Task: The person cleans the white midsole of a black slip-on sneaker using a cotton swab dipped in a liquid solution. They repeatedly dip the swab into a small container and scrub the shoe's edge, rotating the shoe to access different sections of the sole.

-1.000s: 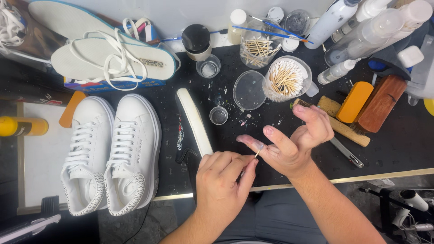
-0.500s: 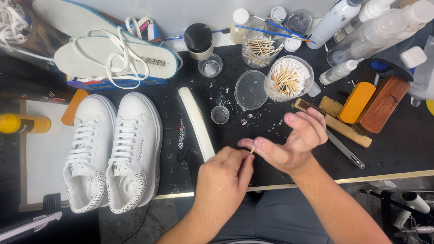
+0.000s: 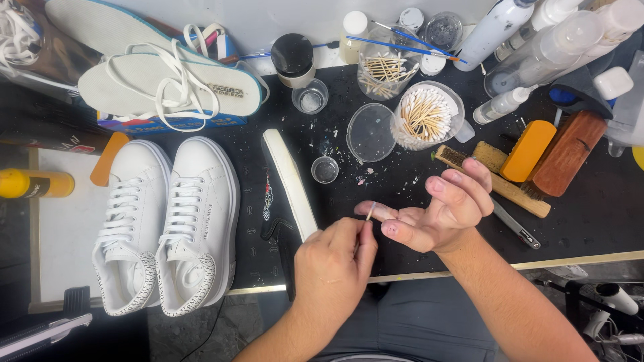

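Pair of white laced sneakers at left on black worktop, two insoles with loose laces behind, cup of cotton swabs, clear lid, small round dish, orange block, wooden brushes, spray bottles

White sneakers, crackle-print heels; orange brush.

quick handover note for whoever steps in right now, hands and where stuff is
Left hand: pinches a small wooden stick, tip at the right hand's fingertips.
Right hand: open, palm up, holds nothing else.
White sneakers: side by side at left, untouched.
Cup of cotton swabs and small dish: behind the hands.
Done or left: cannot tell from this view.
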